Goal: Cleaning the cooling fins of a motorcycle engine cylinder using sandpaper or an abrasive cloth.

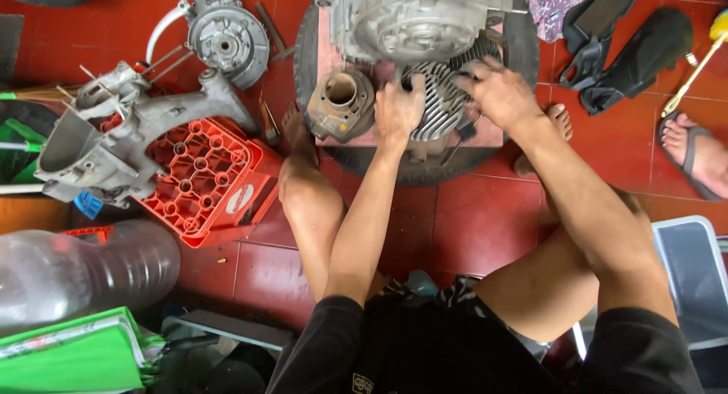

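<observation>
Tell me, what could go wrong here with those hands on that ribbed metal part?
The ribbed metal part has thin fins, and both the left hand and right hand press on it bare, so a slip might nick a finger. It sits on a board laid over a tire, right beside a loose metal cylinder; a hard push could knock that off toward the bare foot beside it.
</observation>
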